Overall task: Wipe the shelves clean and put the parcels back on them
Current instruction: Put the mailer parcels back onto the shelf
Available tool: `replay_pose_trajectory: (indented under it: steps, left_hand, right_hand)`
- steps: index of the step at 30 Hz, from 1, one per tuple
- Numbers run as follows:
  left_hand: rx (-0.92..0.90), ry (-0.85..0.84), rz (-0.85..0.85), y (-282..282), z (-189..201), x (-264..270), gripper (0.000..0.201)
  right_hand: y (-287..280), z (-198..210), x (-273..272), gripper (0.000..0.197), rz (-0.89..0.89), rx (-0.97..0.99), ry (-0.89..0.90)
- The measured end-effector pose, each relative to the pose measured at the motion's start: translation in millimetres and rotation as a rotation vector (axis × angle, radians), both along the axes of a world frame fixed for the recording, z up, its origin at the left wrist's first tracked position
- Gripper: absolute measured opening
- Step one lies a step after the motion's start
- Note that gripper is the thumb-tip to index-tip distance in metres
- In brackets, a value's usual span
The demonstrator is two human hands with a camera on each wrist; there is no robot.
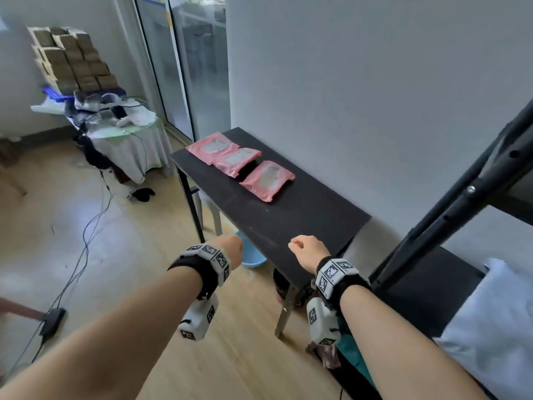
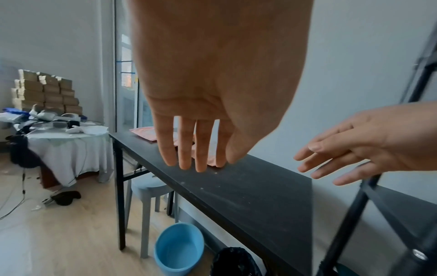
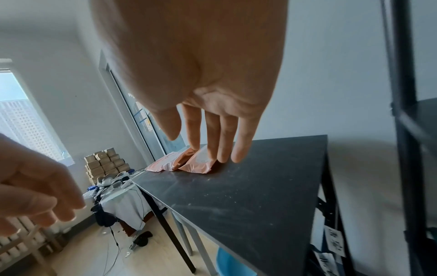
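Pink parcels [image 1: 266, 180] lay at 12 o'clock; both empty hands, left hand [image 2: 203, 97] and right hand [image 3: 201, 89], had fingers relaxed, slightly spread; slick mailers might slip if grabbed loosely.

Three pink parcels [image 1: 241, 164] lay flat in a row on the far half of the black table [image 1: 302, 215], each with a pale label facing up. The two farther ones overlapped a little; the nearest one lay just beside them, slightly turned.

parcel labels [image 1: 269, 176] blurred, no text legible
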State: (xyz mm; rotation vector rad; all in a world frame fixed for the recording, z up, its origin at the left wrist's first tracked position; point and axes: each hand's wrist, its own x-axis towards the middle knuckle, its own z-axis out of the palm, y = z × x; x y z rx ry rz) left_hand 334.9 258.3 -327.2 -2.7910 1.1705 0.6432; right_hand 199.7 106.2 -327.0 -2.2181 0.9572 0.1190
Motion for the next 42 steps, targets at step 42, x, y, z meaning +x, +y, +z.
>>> replay_pose_trajectory:
  steps: [42]
  left_hand:
    - [-0.001, 0.408, 0.094, -250.9, -98.6, 518.3, 0.034]
  right_hand:
    - [-188.7, -126.1, 329.4, 0.045, -1.071, 0.441, -0.128]
